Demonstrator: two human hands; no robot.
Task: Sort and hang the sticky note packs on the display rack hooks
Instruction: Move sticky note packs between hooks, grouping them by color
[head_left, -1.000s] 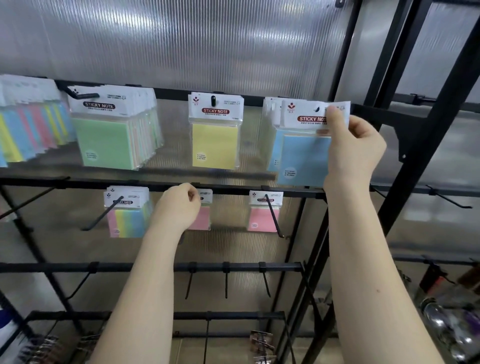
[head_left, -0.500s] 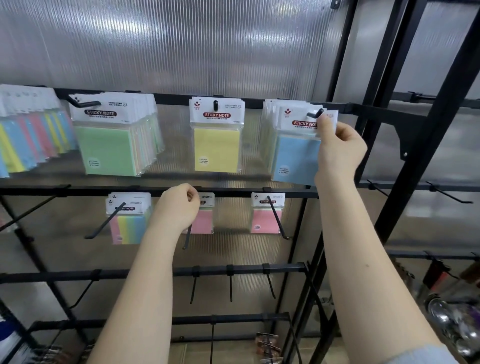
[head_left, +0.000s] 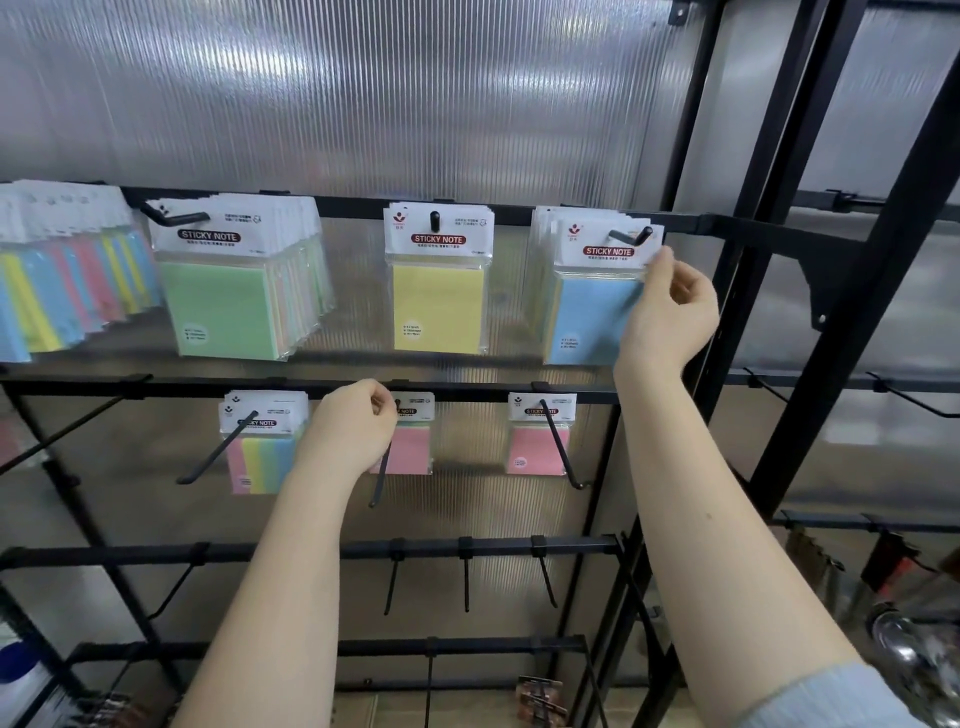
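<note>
My right hand (head_left: 670, 312) pinches the right corner of the header card of a blue sticky note pack (head_left: 592, 322). That pack hangs at the front of a blue stack on the top-right hook (head_left: 631, 236), whose tip pokes through the card. My left hand (head_left: 358, 421) is a closed fist around the middle hook (head_left: 382, 483) of the second rail, partly hiding a pink pack (head_left: 413, 449). On the top rail (head_left: 353, 202) also hang green packs (head_left: 223, 306) and a yellow pack (head_left: 439, 306).
Multi-colour packs (head_left: 62, 296) hang at the far left. The second rail carries a small rainbow pack (head_left: 260, 457) and another pink pack (head_left: 537, 449). Bare hooks (head_left: 465, 577) line the third rail. A black upright frame (head_left: 852, 312) stands right of my right hand.
My right hand slid the blue pack leftward onto the top-right hook, so it now hangs with the stack. My left hand stayed on its hook.
</note>
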